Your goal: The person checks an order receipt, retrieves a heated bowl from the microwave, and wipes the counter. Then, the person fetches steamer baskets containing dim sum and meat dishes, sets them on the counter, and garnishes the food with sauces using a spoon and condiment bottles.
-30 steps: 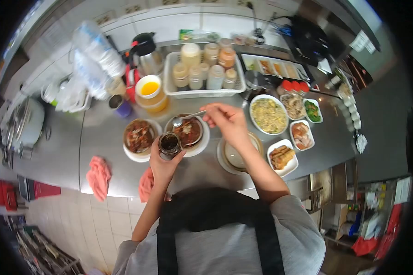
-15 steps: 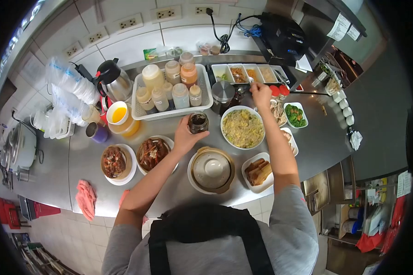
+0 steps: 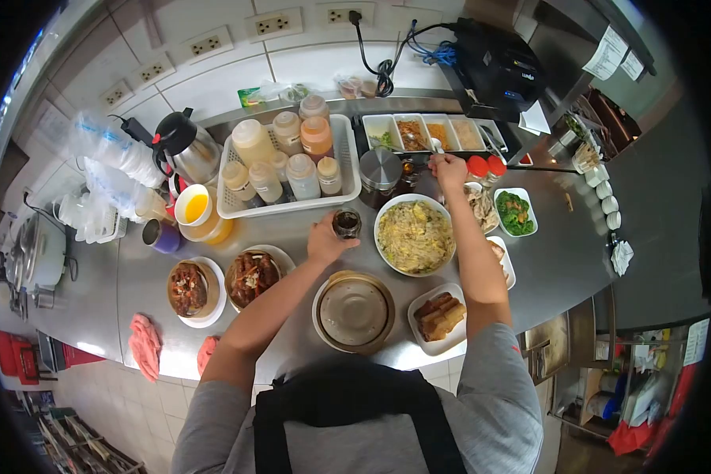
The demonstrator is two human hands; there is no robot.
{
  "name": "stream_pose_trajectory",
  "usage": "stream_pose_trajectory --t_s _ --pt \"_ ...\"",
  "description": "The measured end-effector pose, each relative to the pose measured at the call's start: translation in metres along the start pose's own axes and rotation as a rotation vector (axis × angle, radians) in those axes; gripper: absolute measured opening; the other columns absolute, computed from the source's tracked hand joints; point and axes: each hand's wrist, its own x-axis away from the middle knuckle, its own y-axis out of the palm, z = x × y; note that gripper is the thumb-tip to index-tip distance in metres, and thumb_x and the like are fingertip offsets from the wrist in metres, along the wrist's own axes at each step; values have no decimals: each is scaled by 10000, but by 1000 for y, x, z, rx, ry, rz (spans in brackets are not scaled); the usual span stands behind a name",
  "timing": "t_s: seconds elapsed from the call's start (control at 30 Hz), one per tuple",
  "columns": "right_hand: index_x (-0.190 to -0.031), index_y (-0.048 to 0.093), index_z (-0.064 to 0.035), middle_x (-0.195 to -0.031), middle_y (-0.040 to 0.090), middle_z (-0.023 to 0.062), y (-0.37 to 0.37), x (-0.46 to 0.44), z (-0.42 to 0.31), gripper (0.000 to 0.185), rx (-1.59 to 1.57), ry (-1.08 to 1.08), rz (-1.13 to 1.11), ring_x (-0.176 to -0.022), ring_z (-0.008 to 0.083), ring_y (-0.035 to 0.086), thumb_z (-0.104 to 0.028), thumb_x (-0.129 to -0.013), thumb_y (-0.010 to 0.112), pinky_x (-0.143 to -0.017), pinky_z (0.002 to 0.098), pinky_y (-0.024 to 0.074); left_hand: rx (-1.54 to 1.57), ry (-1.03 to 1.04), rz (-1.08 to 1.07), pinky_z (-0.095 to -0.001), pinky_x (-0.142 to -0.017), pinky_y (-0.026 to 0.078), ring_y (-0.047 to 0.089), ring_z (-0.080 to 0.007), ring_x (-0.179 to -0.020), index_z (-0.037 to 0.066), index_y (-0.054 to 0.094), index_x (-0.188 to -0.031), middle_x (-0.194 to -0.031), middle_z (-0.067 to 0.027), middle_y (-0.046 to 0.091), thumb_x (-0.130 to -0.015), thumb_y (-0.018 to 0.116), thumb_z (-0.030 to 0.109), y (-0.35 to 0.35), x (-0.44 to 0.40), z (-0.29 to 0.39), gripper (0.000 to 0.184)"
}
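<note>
My left hand (image 3: 325, 241) is wrapped around a small open glass jar (image 3: 346, 223) with dark contents. It is above the counter, left of a bowl of pale yellow-green food (image 3: 415, 237). My right hand (image 3: 449, 172) is closed, fingers pinched together, beyond that bowl and near a tray of condiment compartments (image 3: 468, 136). A pale spoon-like end (image 3: 437, 144) shows just past its fingertips; whether the fingers grip it is hidden. Close to this hand are a dark glass jar (image 3: 409, 174) and red-capped shakers (image 3: 477, 167). Nearest me is a round clay pot (image 3: 355, 312).
A white basket (image 3: 229, 207) of squeeze bottles stands at the back. Two plated brown dishes (image 3: 188, 288) are at left, with a purple cup (image 3: 163, 235) behind. Fried rolls (image 3: 441, 317) and greens (image 3: 515, 213) sit at right. A pink cloth (image 3: 144, 346) hangs over the front edge.
The camera view has shifted slightly, so the pot and rolls sit lower in the picture. My left hand still holds the jar; my right hand stays closed near the condiment tray.
</note>
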Motion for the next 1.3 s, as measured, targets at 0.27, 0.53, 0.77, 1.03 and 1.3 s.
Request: stream_pose_trajectory --t_s 0.27,0.53,0.77,1.03,1.3 --pt "-889 701 20 -711 672 65 -21 12 -10 183 -320 181 -50 -527 76 559 -117 -906 580 -473 211 438 105 46 145 -429 -1032 355 503 -377 -1162 24 314 -1417 -1370 -201 421 -643 848 256 6 21 3 968" --pt "-834 701 26 -662 666 90 -20 8 -16 167 -413 225 25 -499 91 563 -117 -867 620 -449 217 443 260 316 241 -364 -885 493 543 -325 -1124 12 473 -1303 -1300 -199 480 -818 647 13 -104 162 65 515" --pt "-893 701 7 -716 678 64 -35 28 -103 170 -345 -18 -20 -542 77 565 -135 -889 607 -488 195 435 66 187 394 -356 -784 527 609 -305 -990 56 616 -1083 -1150 -156 586 -797 593 -69 -122 276 -16 313" --pt "-943 712 -1 -744 687 50 36 181 -213 197 -319 -58 -511 -586 55 566 -134 -899 573 -545 184 454 -311 -284 363 -500 -1039 326 413 -340 -1272 95 574 -1198 -1321 -154 490 -744 690 114 -150 334 -94 470" --pt "-911 701 34 -709 662 61 159 304 -168 187 -295 -37 -773 -582 67 565 -113 -905 586 -507 214 451 -536 -217 271 -531 -1081 271 349 -322 -1340 126 576 -1242 -1429 -95 434 -806 634 213 -164 347 -147 448"
